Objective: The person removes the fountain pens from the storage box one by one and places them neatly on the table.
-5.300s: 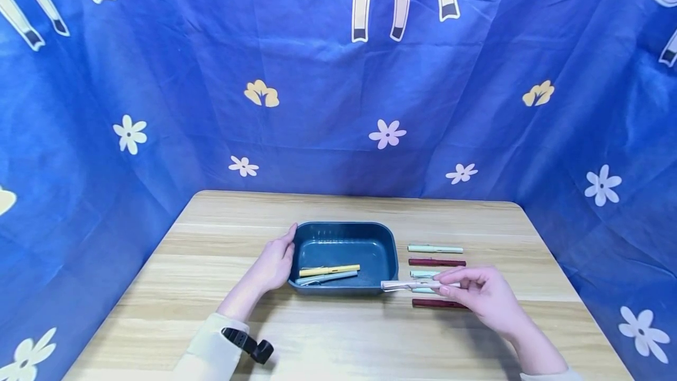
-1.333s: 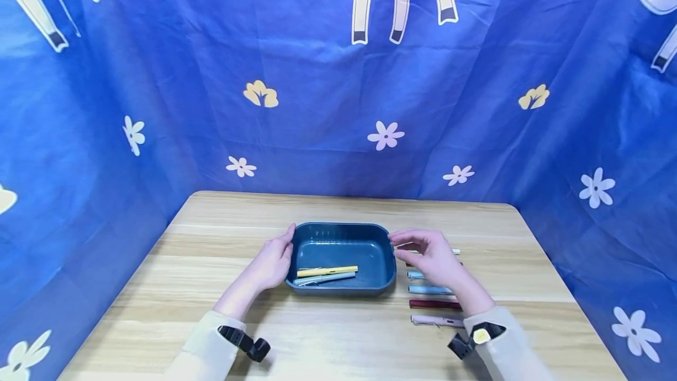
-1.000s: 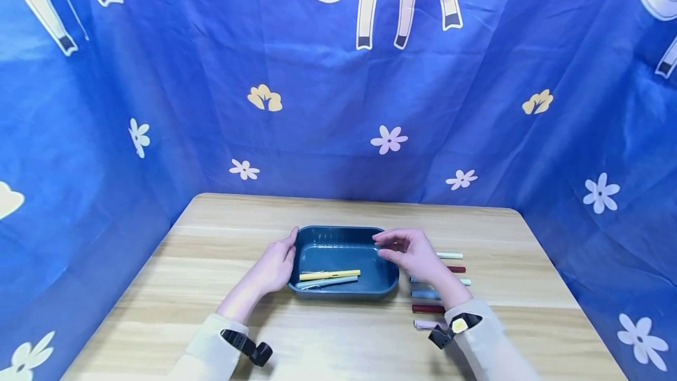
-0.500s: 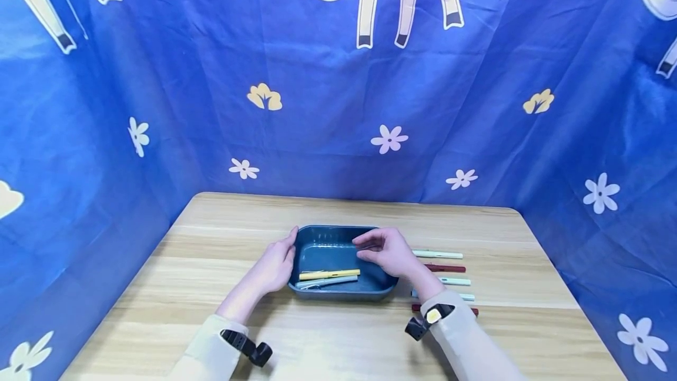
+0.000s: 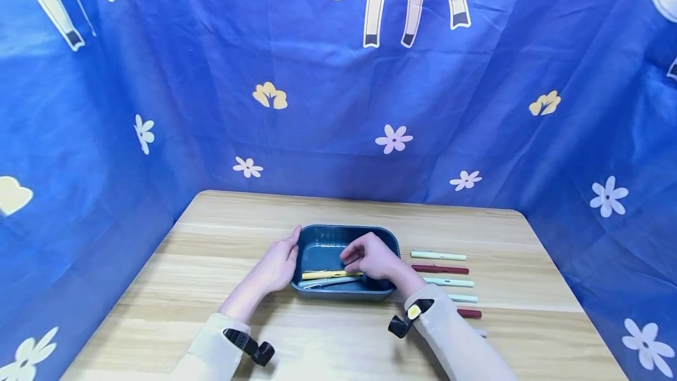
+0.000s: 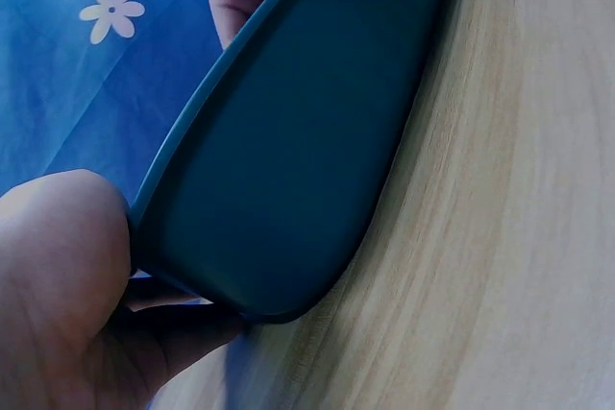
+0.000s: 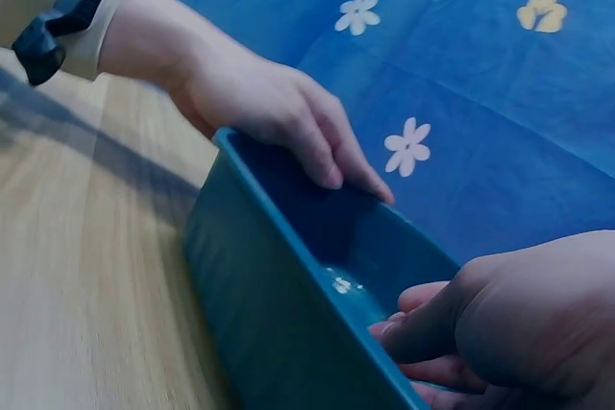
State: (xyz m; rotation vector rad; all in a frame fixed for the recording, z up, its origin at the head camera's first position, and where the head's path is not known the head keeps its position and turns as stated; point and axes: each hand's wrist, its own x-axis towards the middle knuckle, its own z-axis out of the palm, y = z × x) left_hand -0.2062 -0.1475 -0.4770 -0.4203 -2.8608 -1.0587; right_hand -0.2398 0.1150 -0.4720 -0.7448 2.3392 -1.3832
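Observation:
My left hand grips the left end of a dark blue-green plastic bin; in the left wrist view its thumb and fingers sit on the bin's wall. Inside, toward the front, a yellow pen and a light blue pen lie side by side. Reaching down into the bin, my right hand has loosely bent fingers just above the yellow pen's right part, with nothing visibly held. Its fingertips show over the rim in the right wrist view, where no pen is visible.
Right of the bin, several pens lie in a row: pale green, dark red, mint, pale blue and another dark red. My right sleeve covers parts of the nearer ones. A blue curtain stands behind the table.
Earlier my right hand held a lilac pen; that pen then lay at the front of the row. Since then the hand has moved left over the bin and lowered inside. The left hand has stayed.

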